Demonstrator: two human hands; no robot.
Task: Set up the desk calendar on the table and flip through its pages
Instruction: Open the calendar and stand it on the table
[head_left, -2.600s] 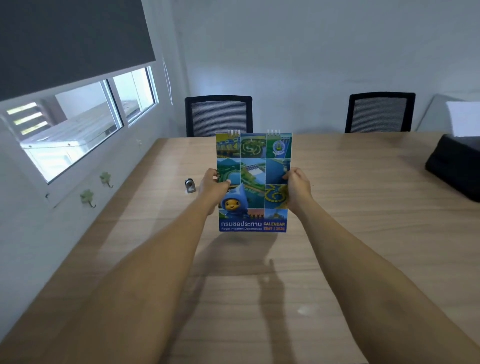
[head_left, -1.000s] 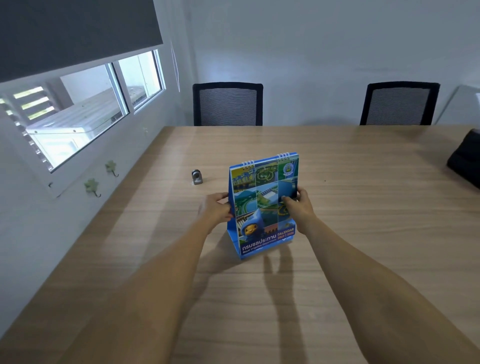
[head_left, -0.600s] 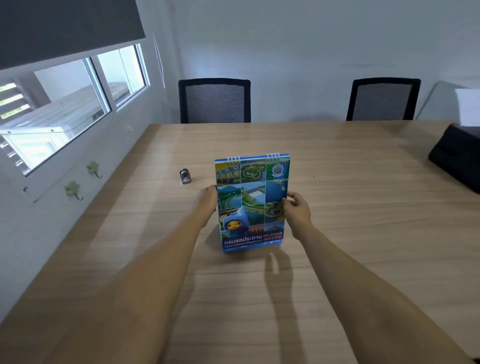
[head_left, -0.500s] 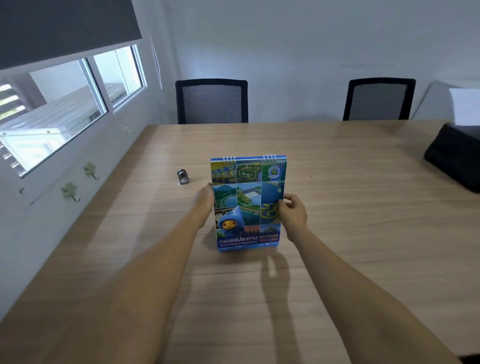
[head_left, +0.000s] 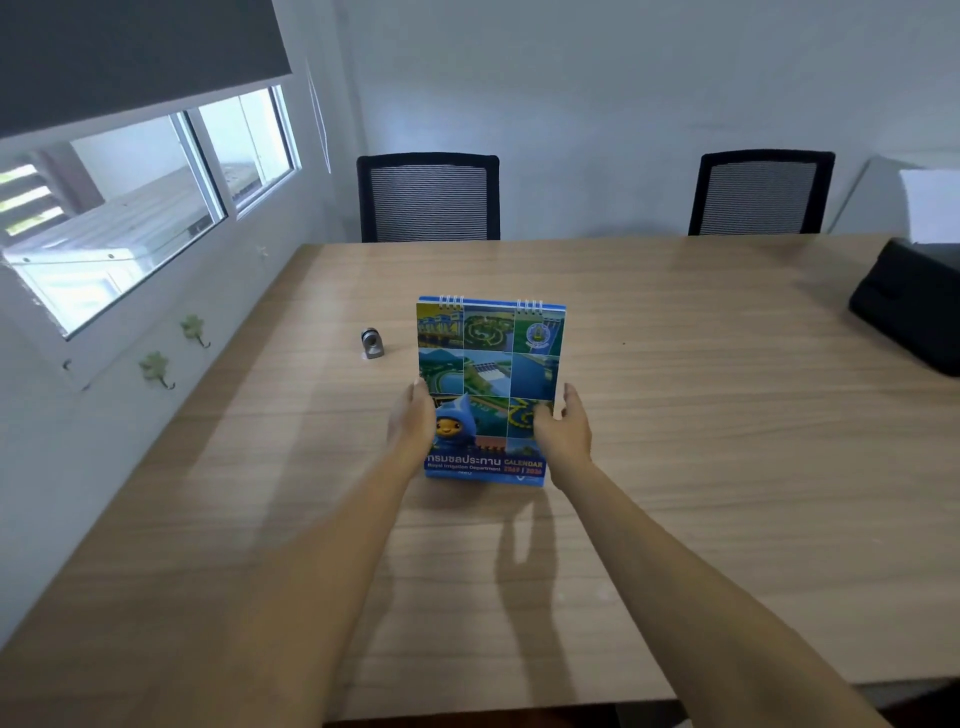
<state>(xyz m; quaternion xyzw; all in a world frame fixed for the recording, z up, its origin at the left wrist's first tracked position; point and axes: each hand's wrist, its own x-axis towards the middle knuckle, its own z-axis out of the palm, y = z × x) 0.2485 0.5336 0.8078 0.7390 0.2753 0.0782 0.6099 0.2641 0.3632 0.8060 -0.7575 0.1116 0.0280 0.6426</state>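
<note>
A pale wooden desk (head_left: 675, 415) filled the white room. The desk calendar (head_left: 491, 384) stood upright at its middle, cover facing the camera. The left hand (head_left: 413, 423) lay flat on its edge; the right hand (head_left: 563, 431) was open, barely touching. A nudge could topple it. Half a second earlier, the right hand pinched the cover.

An office meeting room: long wooden table (head_left: 675, 415), two mesh-backed chairs (head_left: 428, 197).

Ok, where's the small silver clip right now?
In the head view, the clip sits on the table, just left of the calendar, toward the window wall.
</note>
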